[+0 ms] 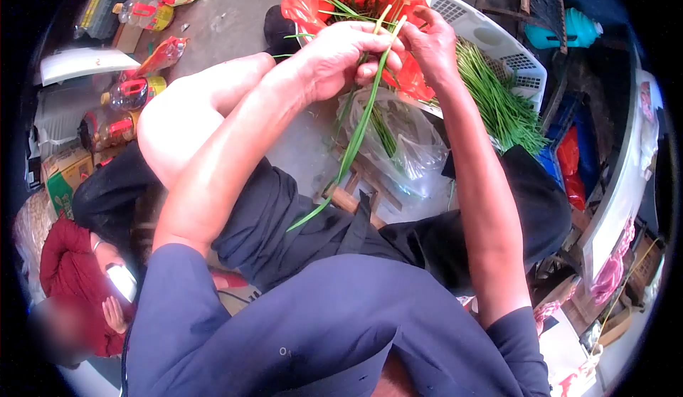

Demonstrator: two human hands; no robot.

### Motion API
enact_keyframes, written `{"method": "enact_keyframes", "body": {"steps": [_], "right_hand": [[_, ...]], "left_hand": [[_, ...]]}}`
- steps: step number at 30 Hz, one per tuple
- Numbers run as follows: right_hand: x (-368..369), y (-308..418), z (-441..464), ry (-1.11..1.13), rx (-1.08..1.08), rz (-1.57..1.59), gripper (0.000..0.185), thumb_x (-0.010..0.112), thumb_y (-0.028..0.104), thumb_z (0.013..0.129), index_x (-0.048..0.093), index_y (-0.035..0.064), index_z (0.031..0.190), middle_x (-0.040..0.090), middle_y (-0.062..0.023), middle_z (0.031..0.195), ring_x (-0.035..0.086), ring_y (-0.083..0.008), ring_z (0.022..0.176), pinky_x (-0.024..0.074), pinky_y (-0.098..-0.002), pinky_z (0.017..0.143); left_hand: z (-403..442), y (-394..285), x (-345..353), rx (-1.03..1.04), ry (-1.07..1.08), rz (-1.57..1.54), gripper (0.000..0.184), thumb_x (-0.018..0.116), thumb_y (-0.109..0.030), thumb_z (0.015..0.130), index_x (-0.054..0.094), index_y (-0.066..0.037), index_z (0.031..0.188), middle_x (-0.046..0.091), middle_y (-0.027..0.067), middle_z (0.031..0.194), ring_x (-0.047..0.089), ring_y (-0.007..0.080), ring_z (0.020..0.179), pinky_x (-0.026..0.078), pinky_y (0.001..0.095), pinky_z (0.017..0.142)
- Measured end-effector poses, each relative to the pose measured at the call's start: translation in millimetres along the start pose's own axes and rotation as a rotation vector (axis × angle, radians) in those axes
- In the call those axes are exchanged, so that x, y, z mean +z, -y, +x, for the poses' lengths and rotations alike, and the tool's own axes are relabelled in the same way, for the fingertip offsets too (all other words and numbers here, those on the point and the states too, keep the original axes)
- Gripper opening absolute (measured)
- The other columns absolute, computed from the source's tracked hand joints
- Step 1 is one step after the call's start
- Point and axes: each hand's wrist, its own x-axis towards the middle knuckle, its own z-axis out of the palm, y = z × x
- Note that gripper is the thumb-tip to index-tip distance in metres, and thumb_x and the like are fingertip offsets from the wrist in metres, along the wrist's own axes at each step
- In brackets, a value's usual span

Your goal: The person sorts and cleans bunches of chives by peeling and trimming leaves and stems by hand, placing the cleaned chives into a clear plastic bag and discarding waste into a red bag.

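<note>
My left hand (348, 52) is closed around a few garlic chives (361, 130), whose long green leaves hang down toward my lap and whose pale ends point up. My right hand (434, 45) is beside it, thumb and fingers pinched at the pale ends; the exact contact is partly hidden. Just beyond both hands stands a red plastic bag (304, 4) with loose green and brown plant bits inside. A white basket (487, 20) to the right holds a thick bundle of garlic chives (498, 105). Below my hands sits a clear plastic bag (421, 156) with some green stalks.
Bottles of dark liquid (131, 94) and a carton (67, 173) stand on the left. Another person in a dark red top (67, 258) is at lower left, holding a phone (122, 282). A teal bottle (569, 28) lies at upper right. A wooden stool piece (348, 201) shows between my legs.
</note>
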Motion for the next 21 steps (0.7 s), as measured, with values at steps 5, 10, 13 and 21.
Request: {"method": "enact_keyframes", "body": {"steps": [5,10,13,21], "right_hand": [[-21.6,-7.4,-16.9,0.03,0.076,-0.099,0.037,0.068,0.032,0.083,0.064,-0.002,0.07,0.062,-0.007,0.06,0.057,-0.0113,0.05,0.0457,-0.0273,0.048],[-39.9,-36.8,-82.8,0.421,0.478,-0.015,0.043,0.061,0.045,0.086,0.056,0.0082,0.064,0.053,-0.0005,0.053,0.05,-0.0085,0.044,0.0379,-0.0231,0.042],[-32.0,-78.1,-112.1,0.658,0.557,-0.157,0.035,0.063,0.034,0.085,0.059,0.0016,0.073,0.057,-0.002,0.061,0.054,-0.0117,0.051,0.0439,-0.0251,0.048],[-2.9,-198.7,-135.9,0.419,0.567,-0.369,0.024,0.06,0.024,0.081,0.065,0.0013,0.079,0.062,-0.0076,0.063,0.059,-0.0144,0.054,0.0474,-0.0314,0.054]], "left_hand": [[-4.8,-10.8,-4.7,0.144,-0.005,0.087,0.021,0.05,-0.017,0.094,0.058,-0.002,0.106,0.066,0.0054,0.086,0.059,0.0104,0.073,0.045,0.0223,0.066],[-6.3,-14.7,-2.6,0.203,0.04,-0.049,0.022,0.047,-0.016,0.095,0.057,0.0,0.106,0.064,0.0071,0.085,0.062,0.0156,0.079,0.05,0.0307,0.075],[-11.1,-22.8,0.7,0.174,0.067,-0.142,0.022,0.046,-0.016,0.095,0.057,0.0,0.106,0.061,0.0048,0.08,0.057,0.0129,0.066,0.049,0.0305,0.068],[-21.8,-32.6,12.2,0.167,-0.202,-0.046,0.014,0.058,-0.018,0.09,0.057,-0.004,0.095,0.048,-0.0021,0.069,0.031,0.0029,0.046,0.027,0.0179,0.044]]}}
